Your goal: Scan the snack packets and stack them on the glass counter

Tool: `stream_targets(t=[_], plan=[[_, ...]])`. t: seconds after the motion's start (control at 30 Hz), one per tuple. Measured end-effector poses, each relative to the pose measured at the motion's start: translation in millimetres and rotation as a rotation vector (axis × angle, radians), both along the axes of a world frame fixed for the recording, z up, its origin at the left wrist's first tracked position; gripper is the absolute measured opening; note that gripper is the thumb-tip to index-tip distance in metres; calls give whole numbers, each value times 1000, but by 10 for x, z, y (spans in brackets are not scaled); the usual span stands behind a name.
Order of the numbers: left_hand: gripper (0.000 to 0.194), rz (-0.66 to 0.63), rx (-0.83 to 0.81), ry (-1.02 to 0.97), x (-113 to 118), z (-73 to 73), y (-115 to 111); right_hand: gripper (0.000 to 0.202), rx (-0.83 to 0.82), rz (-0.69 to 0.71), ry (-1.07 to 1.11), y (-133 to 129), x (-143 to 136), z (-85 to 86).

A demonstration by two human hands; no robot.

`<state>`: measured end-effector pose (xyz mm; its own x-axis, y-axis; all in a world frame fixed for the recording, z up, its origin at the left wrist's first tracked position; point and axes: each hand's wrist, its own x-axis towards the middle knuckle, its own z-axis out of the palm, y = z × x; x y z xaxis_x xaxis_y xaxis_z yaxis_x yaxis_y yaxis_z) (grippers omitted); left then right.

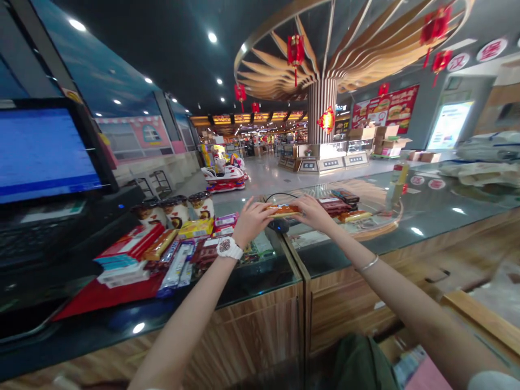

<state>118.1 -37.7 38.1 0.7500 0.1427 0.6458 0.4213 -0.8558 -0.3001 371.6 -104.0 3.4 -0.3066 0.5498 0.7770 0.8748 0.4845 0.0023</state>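
Note:
An orange-and-yellow wrapped snack bar (283, 209) is held level above the glass counter, one end in each hand. My left hand (251, 219), below a white wristwatch (229, 248), grips its left end. My right hand (314, 213), with a silver bangle on the wrist, holds the right end. A black mouse (278, 225) lies just beneath the bar. To the left are a yellow packet (196, 228), purple packets and brown packets. Right of my right hand lie dark red packets (333, 205) and another orange-and-yellow packet (354, 216).
A monitor (44, 151) and keyboard stand at the left. Lidded cups (175, 211) and red-and-white boxes (130, 246) occupy the left counter. A small upright stand (397, 184) and plastic-wrapped goods (483, 162) are at the right. The counter's wooden front edge is nearest me.

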Motion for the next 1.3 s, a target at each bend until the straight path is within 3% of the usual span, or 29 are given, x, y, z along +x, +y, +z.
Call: stream_targets(t=[0.13,0.3,0.5,0.7,1.3], plan=[[32,57,-52,-37,-281,37,83,27,-15,59,-24,231,-270,79],[37,152,-83,-130,-455,70,178,28,2,91,-4,489,-572,160],[37,233,-35,-212,-527,-78,282,26,107,112,9,630,-854,122],[39,186,1,-136,-540,-251,303,26,154,156,-31,625,-832,-30],[38,196,47,-37,-492,-227,160,31,32,160,34,529,-835,-63]])
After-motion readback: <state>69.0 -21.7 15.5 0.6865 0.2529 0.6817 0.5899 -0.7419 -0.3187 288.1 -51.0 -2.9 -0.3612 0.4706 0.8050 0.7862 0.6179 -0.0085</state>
